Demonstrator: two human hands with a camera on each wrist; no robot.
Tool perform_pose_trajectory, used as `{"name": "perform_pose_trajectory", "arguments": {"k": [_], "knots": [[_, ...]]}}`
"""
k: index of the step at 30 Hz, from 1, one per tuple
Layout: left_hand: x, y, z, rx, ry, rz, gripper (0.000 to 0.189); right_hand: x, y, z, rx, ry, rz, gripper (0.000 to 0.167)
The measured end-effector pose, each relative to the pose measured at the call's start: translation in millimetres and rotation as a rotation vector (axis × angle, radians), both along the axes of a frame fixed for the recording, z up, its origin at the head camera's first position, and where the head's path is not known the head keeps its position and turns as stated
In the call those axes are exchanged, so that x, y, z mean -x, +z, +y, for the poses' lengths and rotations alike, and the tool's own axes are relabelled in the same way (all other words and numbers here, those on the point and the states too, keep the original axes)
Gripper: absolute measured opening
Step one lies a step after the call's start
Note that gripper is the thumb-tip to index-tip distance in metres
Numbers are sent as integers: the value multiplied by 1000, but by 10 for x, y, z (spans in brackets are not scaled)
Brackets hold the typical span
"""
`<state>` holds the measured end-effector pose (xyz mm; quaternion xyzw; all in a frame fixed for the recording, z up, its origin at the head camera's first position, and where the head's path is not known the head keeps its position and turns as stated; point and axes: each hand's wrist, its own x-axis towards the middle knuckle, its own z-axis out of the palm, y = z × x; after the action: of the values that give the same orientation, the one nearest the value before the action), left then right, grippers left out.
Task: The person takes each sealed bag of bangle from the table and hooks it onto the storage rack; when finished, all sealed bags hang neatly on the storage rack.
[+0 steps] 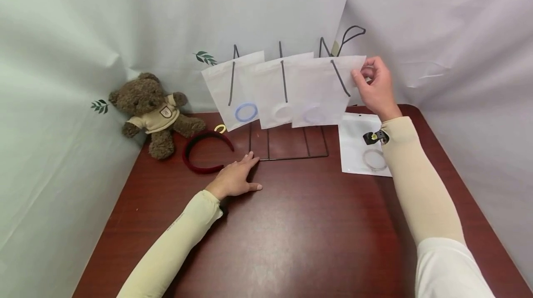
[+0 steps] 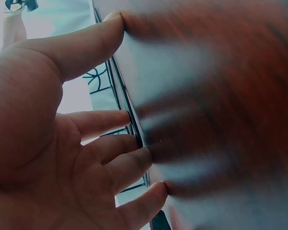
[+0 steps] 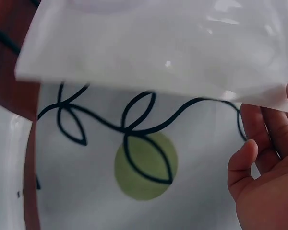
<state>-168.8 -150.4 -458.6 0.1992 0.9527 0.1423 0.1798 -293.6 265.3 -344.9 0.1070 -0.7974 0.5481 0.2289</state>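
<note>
Three white translucent pouches hang in a row on a black wire rack (image 1: 291,158). A blue ring shows through the left pouch (image 1: 225,85), a whitish one through the middle pouch (image 1: 270,85) and a pale lilac one through the right pouch (image 1: 316,76). My right hand (image 1: 376,87) pinches the upper right corner of that right pouch, thumb in front; the right wrist view has the hand (image 3: 273,158) at the pouch's edge. With fingers spread, my left hand (image 1: 236,177) rests on the table, fingertips right at the rack's front left base corner.
On the table's right lies another white pouch (image 1: 351,150) with a pale ring in it, partly under my right forearm. To the left are a dark red headband (image 1: 200,168), a small yellow ring (image 1: 220,128) and a brown teddy bear (image 1: 156,113). White curtains surround the table.
</note>
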Motion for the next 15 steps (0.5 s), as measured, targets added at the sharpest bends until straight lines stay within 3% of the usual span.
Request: {"name": "perform_pose_trajectory", "arguments": {"k": [8,15], "knots": [[-3,4,1,0,0,3,93,-61,-214,229,-41,-70,-55,8],[-5,1,-2,6,3,3,93,-115,-472,474,-74,-77,-138,12]]}}
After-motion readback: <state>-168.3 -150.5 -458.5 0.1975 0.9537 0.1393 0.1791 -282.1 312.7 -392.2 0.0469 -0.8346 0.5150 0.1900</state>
